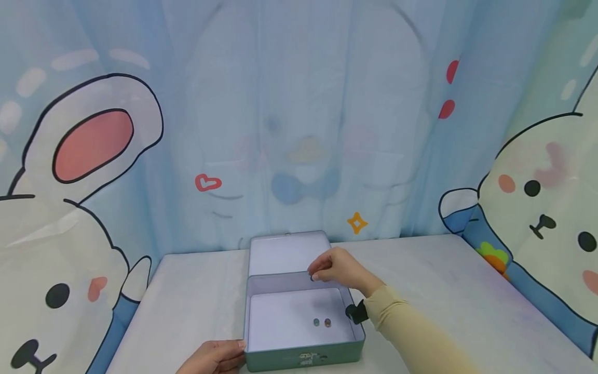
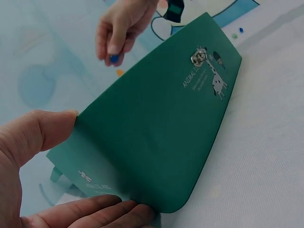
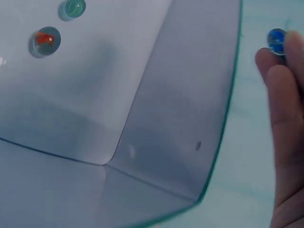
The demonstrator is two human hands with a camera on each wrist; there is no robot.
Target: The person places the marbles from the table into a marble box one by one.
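Note:
A green tin box (image 1: 275, 359) with a pale inside stands at the table's front, its hinged lid (image 1: 288, 254) tipped back. My left hand (image 1: 216, 356) holds the front left corner; in the left wrist view the thumb touches the rim and the fingers lie along the lower edge. Above the box's back right part, my right hand (image 1: 338, 269) pinches a blue glass marble (image 3: 275, 42) between thumb and fingertips. On the box floor lie a green marble (image 3: 75, 8) and an orange-streaked clear marble (image 3: 47, 41), side by side and apart.
The white-covered table (image 1: 420, 291) extends to both sides of the box. A blue cartoon curtain (image 1: 299, 104) hangs right behind it. A dark band with a small device (image 1: 357, 312) sits on the right wrist, close to the box's right wall.

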